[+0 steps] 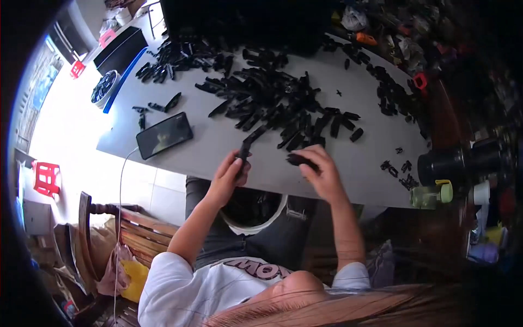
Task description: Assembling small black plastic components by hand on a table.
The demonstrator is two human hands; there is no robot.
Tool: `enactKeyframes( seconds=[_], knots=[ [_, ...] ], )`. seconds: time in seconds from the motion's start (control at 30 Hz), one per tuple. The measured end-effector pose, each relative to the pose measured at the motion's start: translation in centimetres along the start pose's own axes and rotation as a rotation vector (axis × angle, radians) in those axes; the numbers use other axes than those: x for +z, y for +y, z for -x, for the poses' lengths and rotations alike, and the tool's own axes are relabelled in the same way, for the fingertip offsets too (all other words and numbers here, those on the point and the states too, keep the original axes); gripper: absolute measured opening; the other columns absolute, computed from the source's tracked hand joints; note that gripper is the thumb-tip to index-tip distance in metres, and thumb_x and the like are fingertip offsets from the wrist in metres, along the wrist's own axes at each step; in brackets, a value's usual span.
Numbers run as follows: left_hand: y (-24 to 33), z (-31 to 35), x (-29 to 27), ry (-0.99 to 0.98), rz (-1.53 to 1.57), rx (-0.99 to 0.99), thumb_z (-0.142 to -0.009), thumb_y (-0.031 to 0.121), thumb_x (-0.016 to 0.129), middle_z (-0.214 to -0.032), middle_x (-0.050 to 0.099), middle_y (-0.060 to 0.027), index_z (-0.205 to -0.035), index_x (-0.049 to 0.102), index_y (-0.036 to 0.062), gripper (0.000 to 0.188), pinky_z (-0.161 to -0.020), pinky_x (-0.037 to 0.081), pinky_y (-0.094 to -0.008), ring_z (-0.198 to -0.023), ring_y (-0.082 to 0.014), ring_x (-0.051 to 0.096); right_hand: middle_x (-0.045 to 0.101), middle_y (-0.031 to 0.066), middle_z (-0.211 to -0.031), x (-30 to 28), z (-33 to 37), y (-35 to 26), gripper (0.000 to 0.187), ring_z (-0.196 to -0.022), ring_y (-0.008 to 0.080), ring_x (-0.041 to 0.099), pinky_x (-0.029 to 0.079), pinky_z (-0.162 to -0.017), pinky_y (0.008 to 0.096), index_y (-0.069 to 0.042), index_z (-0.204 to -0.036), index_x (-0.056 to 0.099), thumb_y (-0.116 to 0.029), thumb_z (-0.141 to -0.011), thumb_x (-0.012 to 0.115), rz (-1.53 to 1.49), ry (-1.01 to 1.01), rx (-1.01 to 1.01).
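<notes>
My left hand [232, 171] is closed around a slim black plastic part [242, 159] at the table's near edge. To its right, my right hand [321, 170] grips another black plastic piece [303, 160] between thumb and fingers, just above the tabletop. The two pieces are apart. Beyond my hands lies a large heap of similar black parts [272, 98], spread across the middle of the white table [376, 163]. Their exact kind is too small and dark to make out. Below the table edge, a white bucket [279, 213] with dark contents stands between my legs.
A phone [164, 135] with a white cable lies on the left, near a bowl of black parts [104, 88] and a blue strip [124, 80]. More black parts [392, 90] line the right side. A green-lidded bottle [431, 195] stands at the right edge. A wooden chair [139, 226] is at left.
</notes>
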State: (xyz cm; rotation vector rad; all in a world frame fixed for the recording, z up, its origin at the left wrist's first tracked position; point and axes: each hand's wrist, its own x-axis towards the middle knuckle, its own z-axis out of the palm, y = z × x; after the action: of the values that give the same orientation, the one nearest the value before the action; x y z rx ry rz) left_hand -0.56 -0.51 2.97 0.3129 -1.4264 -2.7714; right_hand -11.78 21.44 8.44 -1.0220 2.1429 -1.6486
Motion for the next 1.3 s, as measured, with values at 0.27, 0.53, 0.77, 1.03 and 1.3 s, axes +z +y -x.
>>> enactKeyframes(
  seconds=[0.27,0.53,0.77,1.03,1.3],
  knots=[
    [-1.8,4.2,0.6,-0.057,-0.683,0.280,-0.089,0.016,0.053,-0.092,0.059,-0.0159,-0.117,0.043,-0.0006,0.034,-0.080,0.043,-0.0313,-0.086,-0.0225,0.057,0.055,0.0026,-0.090,9.5,2.7,-0.9,0.021,-0.070,0.0068,0.052,0.043,-0.063,0.0190,-0.001,-0.102,0.057,-0.003,-0.082,0.061,-0.460,0.039,0.231],
    [-2.7,5.7,-0.8,-0.177,-0.651,0.348,-0.087,0.009,0.053,-0.084,0.059,-0.0159,-0.113,0.044,-0.0027,0.030,-0.070,0.045,-0.0303,-0.075,-0.0235,0.059,0.057,0.0077,-0.093,12.0,4.5,-0.2,0.038,-0.085,0.0162,0.058,0.046,-0.079,0.0269,-0.001,-0.112,0.053,-0.007,-0.077,0.067,0.161,0.301,-0.072],
    [-2.6,5.2,0.7,-0.180,-0.672,0.054,-0.085,0.008,0.053,-0.081,0.058,-0.0154,-0.114,0.048,-0.0038,0.032,-0.070,0.046,-0.0302,-0.078,-0.0216,0.058,0.061,0.0081,-0.101,11.9,5.7,2.0,0.028,-0.092,0.0157,0.058,0.044,-0.084,0.0266,-0.002,-0.107,0.052,-0.006,-0.082,0.062,-0.695,0.257,0.247],
    [-0.5,-5.1,-0.2,0.290,-1.410,0.684,-0.077,0.011,0.059,-0.091,0.056,-0.0127,-0.104,0.053,0.0061,0.029,-0.071,0.045,-0.0396,-0.086,-0.0323,0.054,0.058,0.0048,-0.086,5.0,4.4,5.4,0.020,-0.083,0.0143,0.057,0.044,-0.073,0.0291,-0.002,-0.102,0.053,-0.007,-0.083,0.058,-0.489,0.776,0.199],
    [-0.8,-6.5,-0.6,0.179,-1.430,0.574,-0.073,0.009,0.061,-0.089,0.055,-0.0123,-0.098,0.050,0.0062,0.027,-0.070,0.044,-0.0388,-0.085,-0.0314,0.054,0.056,0.0130,-0.094,3.7,0.1,4.8,0.032,-0.084,0.0316,0.058,0.048,-0.068,0.0372,-0.005,-0.102,0.051,-0.018,-0.078,0.066,0.923,0.482,0.209]
  ],
)
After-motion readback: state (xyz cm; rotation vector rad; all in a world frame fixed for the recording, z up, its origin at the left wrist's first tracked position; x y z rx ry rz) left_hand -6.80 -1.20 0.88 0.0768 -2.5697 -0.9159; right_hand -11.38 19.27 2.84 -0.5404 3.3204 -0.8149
